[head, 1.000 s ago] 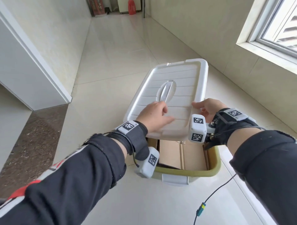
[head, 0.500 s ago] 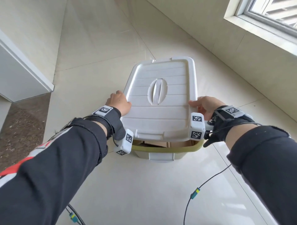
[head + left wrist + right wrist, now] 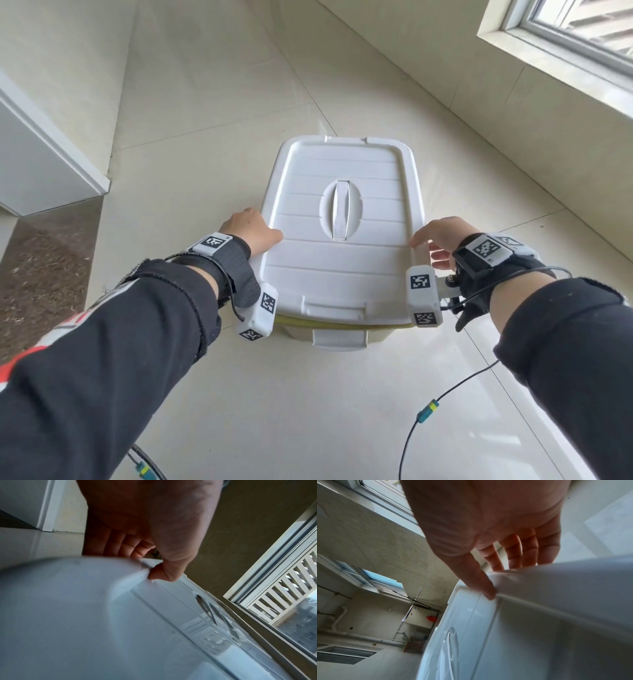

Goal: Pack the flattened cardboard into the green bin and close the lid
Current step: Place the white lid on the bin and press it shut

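lowered now, the white lid (image 3: 339, 233) lies flat across the green bin (image 3: 383, 334), where half a second ago its near edge stood propped up with brown cardboard showing in the gap beneath. that gap is gone; only a thin green rim shows under the lid's front lip, and the cardboard is out of sight inside. the left hand (image 3: 251, 229) has a narrow grip on the lid's left edge, thumb on top and fingers tucked under. the right hand (image 3: 442, 236) holds the right edge the same way, thumb on top, fingers down the side. the bin stands on the tiled floor (image 3: 325, 411) below the window (image 3: 582, 41). i'd judge the packing finished and only the clip (image 3: 339, 339) left to press.
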